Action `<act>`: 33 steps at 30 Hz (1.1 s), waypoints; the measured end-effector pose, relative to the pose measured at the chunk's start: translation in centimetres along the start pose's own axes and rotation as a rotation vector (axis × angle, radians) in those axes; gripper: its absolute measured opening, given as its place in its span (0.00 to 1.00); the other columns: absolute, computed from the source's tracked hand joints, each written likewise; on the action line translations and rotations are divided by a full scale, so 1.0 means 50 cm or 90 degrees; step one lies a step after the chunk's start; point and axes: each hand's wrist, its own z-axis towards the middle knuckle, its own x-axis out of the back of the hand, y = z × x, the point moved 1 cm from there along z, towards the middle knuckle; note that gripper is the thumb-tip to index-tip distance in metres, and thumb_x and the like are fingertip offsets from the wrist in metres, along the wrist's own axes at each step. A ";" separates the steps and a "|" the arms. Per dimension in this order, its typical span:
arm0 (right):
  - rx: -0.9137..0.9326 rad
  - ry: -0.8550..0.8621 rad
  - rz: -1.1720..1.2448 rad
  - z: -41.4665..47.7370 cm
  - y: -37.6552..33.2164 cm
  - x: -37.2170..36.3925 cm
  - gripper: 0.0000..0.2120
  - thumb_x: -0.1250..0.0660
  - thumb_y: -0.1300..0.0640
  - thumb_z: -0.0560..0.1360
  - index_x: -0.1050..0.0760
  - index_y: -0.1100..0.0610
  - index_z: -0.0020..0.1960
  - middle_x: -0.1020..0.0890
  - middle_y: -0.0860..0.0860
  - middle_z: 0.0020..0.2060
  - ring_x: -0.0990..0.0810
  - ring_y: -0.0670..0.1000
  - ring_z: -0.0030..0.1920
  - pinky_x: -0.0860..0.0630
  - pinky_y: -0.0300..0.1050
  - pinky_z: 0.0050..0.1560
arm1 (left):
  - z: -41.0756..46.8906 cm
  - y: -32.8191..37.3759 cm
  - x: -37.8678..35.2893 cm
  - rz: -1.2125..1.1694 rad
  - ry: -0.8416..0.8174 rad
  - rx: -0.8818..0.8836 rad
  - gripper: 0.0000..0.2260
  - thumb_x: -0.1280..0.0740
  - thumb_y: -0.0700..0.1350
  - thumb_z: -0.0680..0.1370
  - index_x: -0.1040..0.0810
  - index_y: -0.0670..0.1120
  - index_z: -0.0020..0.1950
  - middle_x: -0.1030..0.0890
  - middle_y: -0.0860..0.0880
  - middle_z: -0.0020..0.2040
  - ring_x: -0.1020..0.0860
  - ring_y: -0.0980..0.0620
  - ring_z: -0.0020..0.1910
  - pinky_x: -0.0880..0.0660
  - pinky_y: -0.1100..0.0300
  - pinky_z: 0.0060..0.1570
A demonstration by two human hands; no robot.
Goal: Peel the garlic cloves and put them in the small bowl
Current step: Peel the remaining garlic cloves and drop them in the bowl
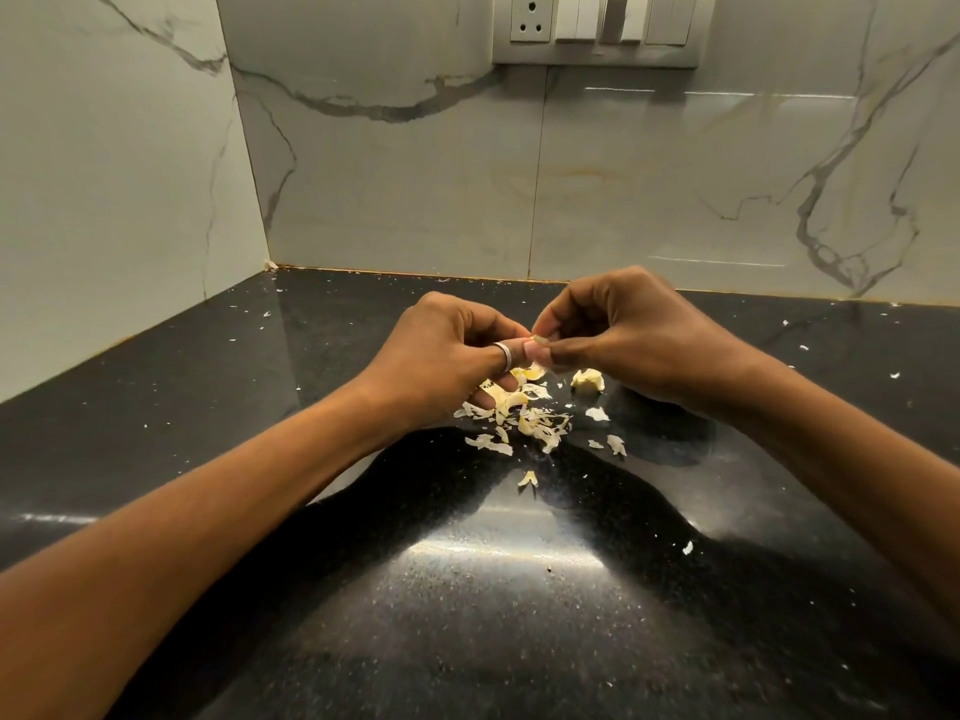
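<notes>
Left hand (447,356) and right hand (639,335) meet fingertip to fingertip above the black counter (519,615). Both pinch a small garlic piece (538,338), which is mostly hidden. Beneath them lies a pile of peels (519,413). A pale garlic clove (588,380) sits on the counter just beside the right hand. A switch panel (597,28) is on the wall behind.

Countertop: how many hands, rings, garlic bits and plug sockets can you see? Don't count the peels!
Hands: 2, left hand and right hand
Ring: 1
Garlic bits: 2, the pinched bit and the lump on the counter
Plug socket: 1
Total: 6
</notes>
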 end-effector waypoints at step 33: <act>-0.154 0.009 0.308 -0.009 0.000 -0.033 0.08 0.27 0.70 0.73 0.20 0.65 0.52 0.15 0.59 0.41 0.15 0.50 0.39 0.19 0.38 0.40 | -0.004 0.000 -0.002 -0.136 0.006 0.090 0.07 0.28 0.39 0.78 0.16 0.37 0.53 0.15 0.43 0.43 0.16 0.53 0.42 0.17 0.60 0.42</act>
